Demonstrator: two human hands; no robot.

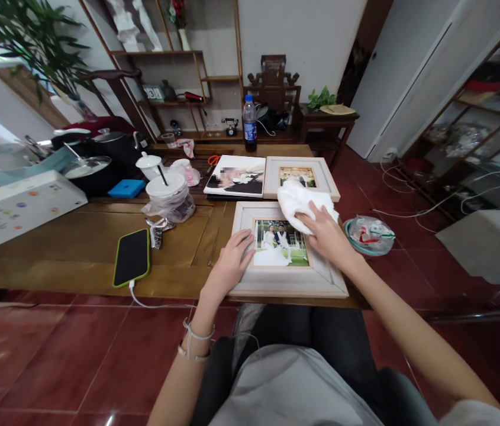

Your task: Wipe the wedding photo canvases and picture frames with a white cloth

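Note:
A pale picture frame (294, 284) with a wedding photo (278, 245) lies flat at the table's front edge. My left hand (231, 263) rests on its left border, fingers stretched out and holding nothing. Bunched under my right hand (325, 232) is a white cloth (300, 204), gripped by the fingers over the upper right corner of the frame. The cloth also overlaps the lower edge of a second pale frame (329, 180) behind. Beside that frame, to the left, lies a photo panel (238, 177) showing a couple.
Left on the wooden table (63, 248) are a charging phone (131, 257), a lidded cup in a plastic bag (170, 198), a blue box (126, 188) and a white carton (23, 207). A cola bottle (250, 127) stands behind. A bag-lined bin (369, 235) sits at right.

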